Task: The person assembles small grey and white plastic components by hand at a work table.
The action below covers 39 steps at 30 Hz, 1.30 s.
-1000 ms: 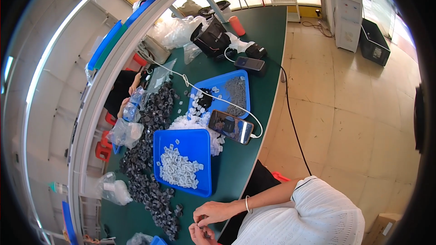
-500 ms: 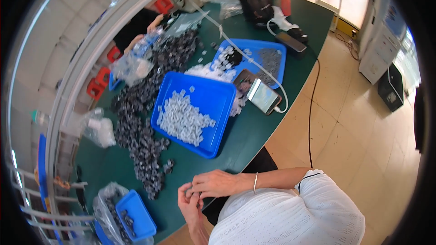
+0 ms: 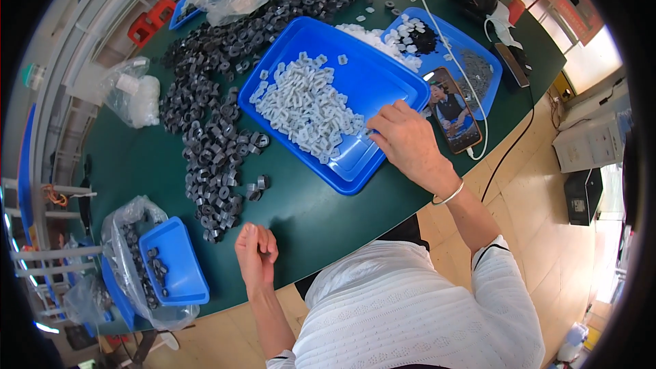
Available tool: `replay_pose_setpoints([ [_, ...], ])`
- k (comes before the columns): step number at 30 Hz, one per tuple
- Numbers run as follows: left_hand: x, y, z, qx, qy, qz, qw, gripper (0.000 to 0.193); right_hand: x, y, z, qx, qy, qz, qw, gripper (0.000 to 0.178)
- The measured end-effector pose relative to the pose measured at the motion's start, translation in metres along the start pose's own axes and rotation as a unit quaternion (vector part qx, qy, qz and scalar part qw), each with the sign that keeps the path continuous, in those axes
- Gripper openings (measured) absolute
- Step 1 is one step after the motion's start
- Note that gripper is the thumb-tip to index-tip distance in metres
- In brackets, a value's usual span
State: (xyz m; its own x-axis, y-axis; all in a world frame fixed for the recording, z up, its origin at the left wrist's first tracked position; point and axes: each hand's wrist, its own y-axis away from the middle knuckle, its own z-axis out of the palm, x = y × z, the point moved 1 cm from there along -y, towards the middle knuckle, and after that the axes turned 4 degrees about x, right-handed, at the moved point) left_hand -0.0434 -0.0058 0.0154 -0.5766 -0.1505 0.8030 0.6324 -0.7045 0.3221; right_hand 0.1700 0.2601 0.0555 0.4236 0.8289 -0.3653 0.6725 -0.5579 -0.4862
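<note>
At the far left of the frame, toward the bottom, a small blue tray (image 3: 186, 280) holds a few dark pieces, with a clear plastic bag (image 3: 123, 229) of similar pieces against its left side. Above these, a clear bag with white contents (image 3: 142, 102) lies on the dark green surface (image 3: 307, 212). A long heap of black ring-like parts (image 3: 219, 143) runs from the upper middle down to the left of centre, a few parts lying loose at its right edge.

Just below the heap's lower end, the left hand (image 3: 256, 249) hangs at the near edge of the surface, its fingers curled in beside the thumb; I cannot tell whether they hold anything.

In the centre, a large blue tray (image 3: 383, 78) carries a mound of small pale pieces (image 3: 301, 106), mostly in its left half. The right hand (image 3: 410, 147), with a white bangle (image 3: 448, 195) at the wrist, reaches over the tray's right side. Its fingers are drawn together at the mound's right edge; I cannot tell whether they pinch a piece.

Right of that hand lies a lit phone (image 3: 452, 113) with a white cable plugged in, partly over another blue tray (image 3: 456, 41) holding white, black and grey bits. A darker phone (image 3: 512, 65) lies to its right.
</note>
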Motion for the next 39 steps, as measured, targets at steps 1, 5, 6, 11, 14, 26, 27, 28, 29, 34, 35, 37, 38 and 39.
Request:
replay_pose_setpoints([
  [1,0.005,-0.006,0.001,-0.009,-0.076,0.027,0.997,0.014,-0.001,-0.003,0.001,-0.024,0.022,-0.004,0.999,0.016],
  [5,0.02,-0.035,0.019,0.082,-0.448,0.2,0.868,0.008,0.001,-0.008,0.01,-0.101,0.057,0.001,0.993,0.023],
  [6,0.021,-0.043,0.018,0.077,-0.519,0.238,0.818,0.016,0.002,-0.01,0.009,-0.111,0.042,-0.002,0.993,0.023],
  [11,0.018,-0.061,0.028,0.032,-0.671,0.315,0.671,0.026,0.0,-0.011,0.01,-0.127,0.031,-0.022,0.991,0.016],
  [14,0.016,-0.071,0.03,0.024,-0.699,0.332,0.633,0.026,-0.004,-0.012,0.013,-0.077,-0.013,-0.016,0.997,0.011],
  [26,-0.002,-0.028,0.017,0.043,-0.47,0.086,0.877,0.015,-0.104,0.01,0.089,-0.215,-0.472,0.108,0.848,0.015],
  [27,-0.004,-0.025,0.016,0.048,-0.467,0.081,0.879,0.015,-0.107,0.01,0.092,-0.223,-0.472,0.109,0.846,0.015],
  [28,-0.004,-0.023,0.017,0.043,-0.418,0.072,0.905,0.015,-0.109,0.01,0.095,-0.244,-0.474,0.144,0.833,0.014],
  [29,-0.005,-0.02,0.018,0.036,-0.366,0.063,0.928,0.017,-0.11,0.011,0.097,-0.265,-0.475,0.179,0.82,0.013],
  [34,-0.012,-0.018,0.015,0.07,-0.259,0.063,0.961,0.022,-0.113,0.01,0.1,-0.262,-0.475,0.215,0.812,0.012],
  [35,-0.015,-0.019,0.013,0.067,-0.212,0.076,0.972,0.024,-0.114,0.01,0.099,-0.264,-0.476,0.218,0.81,0.011],
  [37,-0.017,-0.021,0.014,0.08,-0.195,0.071,0.975,0.02,-0.113,0.012,0.097,-0.251,-0.474,0.215,0.816,0.01],
  [38,-0.019,-0.022,0.014,0.092,-0.178,0.066,0.978,0.018,-0.112,0.013,0.096,-0.238,-0.474,0.208,0.822,0.01],
  [39,-0.02,-0.023,0.014,0.103,-0.161,0.061,0.98,0.016,-0.111,0.012,0.096,-0.235,-0.473,0.211,0.822,0.01],
])
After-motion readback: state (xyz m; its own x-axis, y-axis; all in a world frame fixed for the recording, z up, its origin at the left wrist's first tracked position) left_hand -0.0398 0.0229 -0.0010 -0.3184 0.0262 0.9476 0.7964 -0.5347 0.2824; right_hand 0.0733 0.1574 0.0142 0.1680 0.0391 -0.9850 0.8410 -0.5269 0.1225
